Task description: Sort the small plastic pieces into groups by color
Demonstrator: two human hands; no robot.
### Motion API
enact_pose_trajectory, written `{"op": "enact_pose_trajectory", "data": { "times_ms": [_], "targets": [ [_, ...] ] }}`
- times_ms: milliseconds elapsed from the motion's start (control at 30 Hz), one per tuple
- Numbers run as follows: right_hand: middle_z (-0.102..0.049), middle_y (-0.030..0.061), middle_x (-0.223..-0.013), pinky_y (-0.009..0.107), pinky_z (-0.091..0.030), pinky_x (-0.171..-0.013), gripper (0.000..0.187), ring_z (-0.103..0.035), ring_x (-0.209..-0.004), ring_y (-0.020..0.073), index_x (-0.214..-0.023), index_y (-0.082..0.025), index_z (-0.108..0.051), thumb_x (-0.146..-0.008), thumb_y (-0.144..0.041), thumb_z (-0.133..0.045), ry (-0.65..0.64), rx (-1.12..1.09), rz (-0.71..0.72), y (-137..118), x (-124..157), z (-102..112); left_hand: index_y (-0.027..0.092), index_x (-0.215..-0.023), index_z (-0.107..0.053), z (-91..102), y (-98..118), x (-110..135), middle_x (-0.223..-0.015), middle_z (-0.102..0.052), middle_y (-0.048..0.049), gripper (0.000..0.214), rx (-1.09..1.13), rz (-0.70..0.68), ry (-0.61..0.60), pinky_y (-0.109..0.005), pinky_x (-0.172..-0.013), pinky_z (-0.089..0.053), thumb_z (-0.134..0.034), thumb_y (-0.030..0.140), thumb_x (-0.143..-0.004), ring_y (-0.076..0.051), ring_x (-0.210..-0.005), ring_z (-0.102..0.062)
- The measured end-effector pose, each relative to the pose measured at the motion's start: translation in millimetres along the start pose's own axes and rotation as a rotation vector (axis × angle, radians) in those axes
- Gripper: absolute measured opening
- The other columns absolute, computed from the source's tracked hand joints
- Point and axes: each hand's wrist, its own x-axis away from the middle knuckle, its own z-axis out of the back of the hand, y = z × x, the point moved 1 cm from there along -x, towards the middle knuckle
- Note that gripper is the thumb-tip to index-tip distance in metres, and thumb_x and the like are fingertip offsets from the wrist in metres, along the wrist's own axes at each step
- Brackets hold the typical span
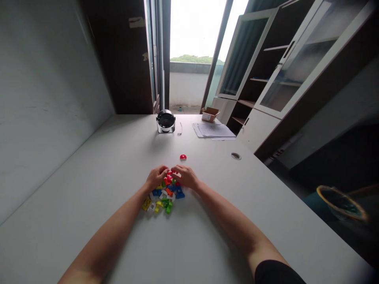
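Note:
My left hand (157, 176) is at the far side of a heap of small coloured plastic pieces, its fingers curled and closed on a red plastic piece (169, 172). Facing it, my right hand (186, 176) has thumb and fingers bent around red plastic at the same spot. Whether the two hands share one piece is too small to tell. Below the hands, the heap includes blue pieces (179, 193), green pieces (168, 207), yellow pieces (146, 204) and white pieces, lying at various angles. A separate red piece (183, 157) lies beyond my right hand.
On the white table (118, 157), a round black device on a stand (166, 120) is at the back, beside a thin cord (180, 129). Papers (214, 130) and a small cardboard box (210, 114) lie back right. A cable hole (236, 156) is near the right edge.

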Motion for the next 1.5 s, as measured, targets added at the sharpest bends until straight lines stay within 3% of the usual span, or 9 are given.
{"op": "enact_pose_trajectory", "data": {
  "times_ms": [233, 500, 667, 1100, 1300, 1500],
  "targets": [
    [-0.067, 0.0030, -0.087, 0.021, -0.040, -0.072, 0.027, -0.057, -0.075, 0.0110, -0.095, -0.019, -0.068, -0.096, -0.043, -0.057, 0.045, -0.102, -0.064, 10.7, 1.7, -0.3, 0.020, -0.105, -0.069, -1.7, -4.3, 0.5, -0.096, -0.070, -0.0023, 0.029, 0.024, -0.094, -0.070, -0.020, -0.071, -0.047, -0.062, 0.040, -0.084, -0.012, -0.081, -0.063],
    [-0.069, 0.0019, -0.083, 0.021, -0.041, -0.070, 0.026, -0.057, -0.071, 0.0108, -0.095, -0.020, -0.071, -0.099, -0.038, -0.052, 0.025, -0.161, -0.138, 19.2, 0.8, -7.9, 0.024, -0.123, -0.065, -2.5, -11.0, 0.5, -0.096, -0.073, -0.0030, 0.040, 0.140, -0.065, -0.029, -0.021, -0.073, -0.052, -0.064, 0.039, -0.086, -0.013, -0.083, -0.065],
    [-0.070, 0.0010, -0.084, 0.021, -0.042, -0.069, 0.021, -0.058, -0.069, 0.0105, -0.102, -0.022, -0.070, -0.094, -0.037, -0.060, 0.019, -0.188, -0.174, 17.7, 1.8, -5.3, 0.022, -0.124, -0.064, -2.6, -12.9, 0.3, -0.093, -0.074, -0.0031, 0.041, 0.131, -0.032, -0.032, -0.021, -0.074, -0.052, -0.060, 0.040, -0.088, -0.013, -0.079, -0.066],
    [-0.068, -0.0004, -0.080, 0.021, -0.042, -0.065, 0.019, -0.056, -0.067, 0.0099, -0.097, -0.021, -0.067, -0.088, -0.038, -0.066, 0.004, -0.178, -0.193, 15.9, 1.5, -4.9, 0.020, -0.120, -0.069, 0.9, -6.7, -0.5, -0.098, -0.074, -0.0039, 0.040, 0.088, -0.087, -0.112, -0.021, -0.074, -0.051, -0.058, 0.041, -0.088, -0.014, -0.083, -0.064],
    [-0.070, 0.0001, -0.087, 0.021, -0.046, -0.070, 0.028, -0.061, -0.071, 0.0108, -0.117, -0.025, -0.064, -0.091, -0.037, -0.063, 0.017, -0.242, -0.147, 12.5, 2.0, -1.7, 0.022, -0.121, -0.068, -1.2, -8.8, -1.2, -0.108, -0.073, -0.0035, 0.038, 0.060, -0.098, -0.118, -0.021, -0.079, -0.051, -0.054, 0.039, -0.091, -0.015, -0.090, -0.065],
    [-0.069, 0.0008, -0.087, 0.023, -0.046, -0.074, 0.018, -0.061, -0.074, 0.0118, -0.104, -0.022, -0.066, -0.089, -0.033, -0.064, 0.052, -0.218, -0.131, 17.9, 1.3, -5.2, 0.024, -0.124, -0.066, -1.2, -7.3, -0.3, -0.105, -0.073, -0.0031, 0.038, -0.011, -0.090, -0.093, -0.022, -0.079, -0.050, -0.052, 0.039, -0.091, -0.014, -0.087, -0.064]
  ]
}}
